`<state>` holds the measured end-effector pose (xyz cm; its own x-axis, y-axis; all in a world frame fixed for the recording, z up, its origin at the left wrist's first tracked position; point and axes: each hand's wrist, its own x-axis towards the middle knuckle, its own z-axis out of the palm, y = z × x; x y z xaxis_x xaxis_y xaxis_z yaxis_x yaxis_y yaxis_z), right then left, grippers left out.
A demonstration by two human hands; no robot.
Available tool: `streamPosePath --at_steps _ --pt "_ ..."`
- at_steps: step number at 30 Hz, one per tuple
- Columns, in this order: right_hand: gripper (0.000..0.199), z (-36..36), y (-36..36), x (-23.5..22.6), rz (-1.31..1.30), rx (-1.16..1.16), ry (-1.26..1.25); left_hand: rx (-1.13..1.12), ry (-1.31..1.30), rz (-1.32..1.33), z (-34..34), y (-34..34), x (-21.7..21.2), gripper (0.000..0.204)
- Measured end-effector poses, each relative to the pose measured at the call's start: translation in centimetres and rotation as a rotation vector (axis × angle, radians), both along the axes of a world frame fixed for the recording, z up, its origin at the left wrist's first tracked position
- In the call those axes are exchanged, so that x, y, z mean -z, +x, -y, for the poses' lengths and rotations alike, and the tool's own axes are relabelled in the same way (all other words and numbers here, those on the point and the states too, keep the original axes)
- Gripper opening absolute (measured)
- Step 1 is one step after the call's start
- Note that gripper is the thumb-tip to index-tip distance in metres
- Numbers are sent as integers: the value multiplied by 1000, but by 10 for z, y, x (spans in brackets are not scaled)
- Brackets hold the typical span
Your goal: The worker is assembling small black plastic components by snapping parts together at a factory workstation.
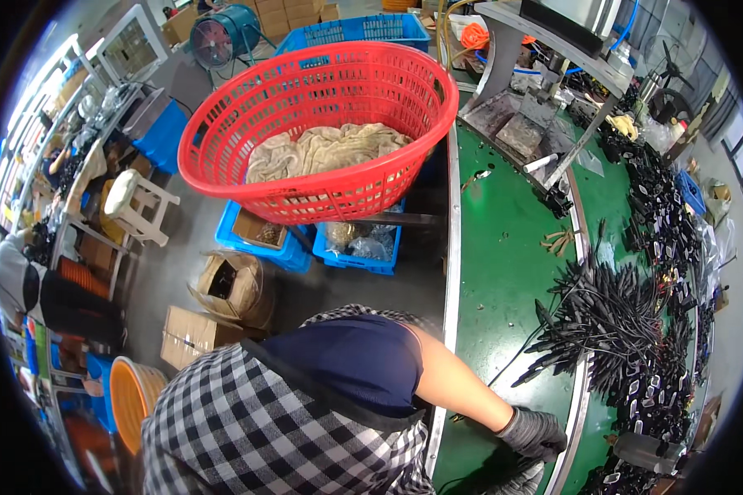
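Perched left on blue crates, handy beside the green tabletop (504, 247): round red plastic lattice basket (318, 124) holding beige cloth. Braced on the tabletop edge: grey-gloved left hand (537, 433), fingers curled, grip impossible to tell. Heaped near it, up and to the right: black moulded cables (611, 322). No right hand visible.

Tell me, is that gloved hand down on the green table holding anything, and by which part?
It cannot be told. The gloved hand rests palm down on the green table, near the pile of black cables; whatever lies under it is hidden. The other hand is out of view.
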<state>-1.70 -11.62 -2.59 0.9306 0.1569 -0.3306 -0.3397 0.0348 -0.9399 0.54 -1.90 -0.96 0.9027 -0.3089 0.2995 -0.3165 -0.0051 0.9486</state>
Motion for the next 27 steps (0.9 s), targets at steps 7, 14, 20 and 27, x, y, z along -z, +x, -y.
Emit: streamPosePath --at_steps 7,14,20,27 --pt "41 4 -1 -2 16 1 -39 35 -266 -31 10 5 13 23" --pt "40 11 -4 0 24 20 -70 122 -97 35 -1 -1 -1 25" --pt "40 21 -8 0 36 51 -107 171 -197 21 6 -2 5 26" --pt "29 55 -37 -28 437 51 -609 65 53 30 -8 -3 11 40"
